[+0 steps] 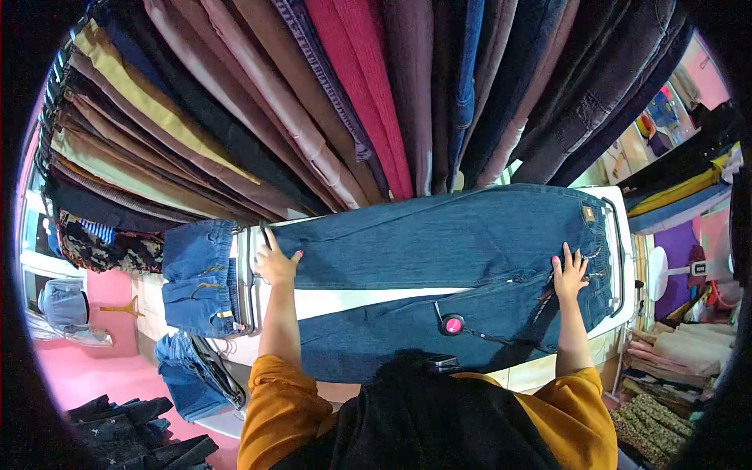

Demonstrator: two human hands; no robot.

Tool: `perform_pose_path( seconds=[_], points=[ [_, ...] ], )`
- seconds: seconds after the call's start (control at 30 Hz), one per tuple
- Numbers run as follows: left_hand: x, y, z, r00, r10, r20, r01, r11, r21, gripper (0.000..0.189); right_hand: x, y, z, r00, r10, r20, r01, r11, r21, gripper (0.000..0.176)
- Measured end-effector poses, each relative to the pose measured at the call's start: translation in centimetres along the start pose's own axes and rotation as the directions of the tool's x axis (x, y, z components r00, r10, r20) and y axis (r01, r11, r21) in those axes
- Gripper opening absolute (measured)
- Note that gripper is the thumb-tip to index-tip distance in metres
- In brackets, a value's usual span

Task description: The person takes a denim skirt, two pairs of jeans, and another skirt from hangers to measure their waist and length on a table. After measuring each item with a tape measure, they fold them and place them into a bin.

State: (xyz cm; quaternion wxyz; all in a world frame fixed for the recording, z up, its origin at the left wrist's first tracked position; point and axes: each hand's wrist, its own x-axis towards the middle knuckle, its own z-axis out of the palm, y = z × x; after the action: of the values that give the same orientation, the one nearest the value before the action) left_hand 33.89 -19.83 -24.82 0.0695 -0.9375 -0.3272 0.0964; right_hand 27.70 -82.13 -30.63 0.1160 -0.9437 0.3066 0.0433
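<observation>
A pair of dark blue jeans (407,243) lies spread across a white table (376,299), its waistband with a drawstring at the right. At the left, my left hand (276,260) rests by the hem of the upper leg, fingers apart. My right hand (570,274) lies on the jeans near the waistband, its fingers spread. A round black tape measure with a pink centre (452,323) sits on the lower leg. Left of my left hand are folded blue denim shorts (197,276) with an elastic waist.
Many hanging trousers (376,94) fill the space behind the table. Crumpled denim (192,376) lies at the lower left, with dark folded clothes (141,435) below it. Stacked fabrics (666,360) stand at the right.
</observation>
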Motion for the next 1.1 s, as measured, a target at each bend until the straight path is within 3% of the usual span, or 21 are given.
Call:
perform_pose_path(
  seconds=[0.13, 0.2, 0.27, 0.3, 0.33, 0.37, 0.4, 0.43, 0.47, 0.53, 0.63, 0.73, 0.8, 0.83, 0.87, 0.9, 0.93, 0.97, 1.0, 1.07, 1.1],
  points=[
    [0.9, -1.4, 0.2, 0.992, 0.111, -0.061, -0.112, 0.993, -0.020, 0.098, 0.0, -0.7, -0.3, 1.000, 0.019, 0.010, -0.019, 0.999, -0.041, 0.056],
    [1.0, -2.4, 1.5, 0.994, 0.079, 0.071, -0.078, 0.997, -0.018, 0.096, 0.0, -0.8, -0.6, 0.999, 0.015, 0.044, -0.012, 0.998, -0.062, 0.057],
    [-0.3, -4.2, 4.7, 0.969, 0.200, -0.145, -0.222, 0.962, -0.156, 0.083, -1.7, -3.0, -1.6, 0.996, -0.025, -0.084, 0.016, 0.994, -0.112, 0.065],
    [-1.7, -5.3, 5.6, 0.936, 0.272, -0.222, -0.328, 0.904, -0.274, 0.076, -3.1, -3.9, -1.8, 0.957, -0.198, -0.212, 0.198, 0.980, -0.022, 0.061],
    [-4.2, -6.1, 5.6, 0.849, 0.395, -0.350, -0.526, 0.686, -0.502, 0.058, -4.7, -4.7, -2.0, 0.872, -0.346, -0.347, 0.383, 0.923, 0.041, 0.057],
    [-6.7, -7.4, 6.7, 0.805, 0.459, -0.377, -0.589, 0.539, -0.602, 0.052, -6.8, -5.9, -2.4, 0.840, -0.456, -0.295, 0.513, 0.844, 0.156, 0.047],
    [-10.2, -8.5, 5.6, 0.775, 0.557, -0.300, -0.609, 0.528, -0.593, 0.056, -9.3, -7.3, -2.6, 0.787, -0.561, -0.257, 0.616, 0.737, 0.278, 0.037],
    [-12.0, -9.7, 4.7, 0.684, 0.712, -0.162, -0.680, 0.541, -0.496, 0.061, -12.1, -8.9, -2.3, 0.771, -0.622, -0.136, 0.611, 0.664, 0.430, 0.025],
    [-14.2, -10.5, 3.5, 0.645, 0.752, -0.136, -0.721, 0.541, -0.433, 0.060, -14.7, -9.7, -1.2, 0.708, -0.706, -0.001, 0.591, 0.591, 0.549, 0.030],
    [-15.5, -12.1, 4.6, 0.676, 0.716, -0.172, -0.724, 0.603, -0.336, 0.052, -19.1, -11.3, -0.9, 0.532, -0.833, 0.153, 0.730, 0.542, 0.416, 0.047],
    [-13.2, -13.9, 7.0, 0.713, 0.661, -0.233, -0.701, 0.677, -0.224, 0.028, -21.3, -11.6, 1.8, 0.548, -0.823, 0.146, 0.791, 0.567, 0.229, 0.053],
    [-9.0, -14.9, 8.6, 0.679, 0.724, -0.118, -0.734, 0.669, -0.117, 0.018, -20.7, -11.4, 1.6, 0.606, -0.758, 0.243, 0.655, 0.648, 0.389, 0.048],
    [-6.2, -15.0, 7.7, 0.690, 0.723, 0.027, -0.723, 0.689, 0.041, 0.015, -19.4, -10.1, 2.8, 0.466, -0.794, 0.390, 0.612, 0.608, 0.506, 0.041],
    [-4.7, -15.5, 7.5, 0.742, 0.668, -0.064, -0.664, 0.744, 0.067, 0.015, -19.8, -10.2, 2.3, 0.470, -0.793, 0.388, 0.614, 0.610, 0.501, 0.041],
    [-3.5, -15.7, 7.6, 0.782, 0.604, -0.153, -0.599, 0.796, 0.084, 0.016, -20.1, -10.3, 1.7, 0.405, -0.720, 0.564, 0.322, 0.690, 0.649, 0.038],
    [-3.5, -15.7, 6.6, 0.800, 0.515, -0.309, -0.532, 0.846, 0.031, 0.017, -20.6, -10.2, 1.2, 0.274, -0.655, 0.704, -0.012, 0.730, 0.683, 0.035],
    [-3.7, -15.8, 5.3, 0.797, 0.404, -0.450, -0.467, 0.884, -0.033, 0.018, -21.2, -10.1, 1.0, 0.277, -0.650, 0.707, -0.010, 0.734, 0.679, 0.035],
    [-4.3, -15.4, 5.0, 0.687, 0.340, -0.642, -0.498, 0.864, -0.075, 0.018, -21.9, -10.3, 0.8, 0.249, -0.669, 0.701, -0.093, 0.703, 0.705, 0.036],
    [-5.6, -14.9, 4.6, 0.686, 0.341, -0.643, -0.500, 0.863, -0.076, 0.018, -22.6, -10.5, 0.9, 0.222, -0.690, 0.689, -0.178, 0.666, 0.724, 0.037],
    [-9.0, -13.1, 4.1, 0.735, 0.308, -0.604, -0.588, 0.732, -0.343, 0.016, -24.3, -10.9, 1.2, 0.231, -0.712, 0.663, -0.163, 0.644, 0.747, 0.039],
    [-11.3, -12.5, 4.5, 0.822, 0.405, -0.401, -0.561, 0.695, -0.449, 0.018, -25.1, -11.1, 1.2, 0.256, -0.715, 0.650, -0.176, 0.627, 0.759, 0.039]
  ],
)
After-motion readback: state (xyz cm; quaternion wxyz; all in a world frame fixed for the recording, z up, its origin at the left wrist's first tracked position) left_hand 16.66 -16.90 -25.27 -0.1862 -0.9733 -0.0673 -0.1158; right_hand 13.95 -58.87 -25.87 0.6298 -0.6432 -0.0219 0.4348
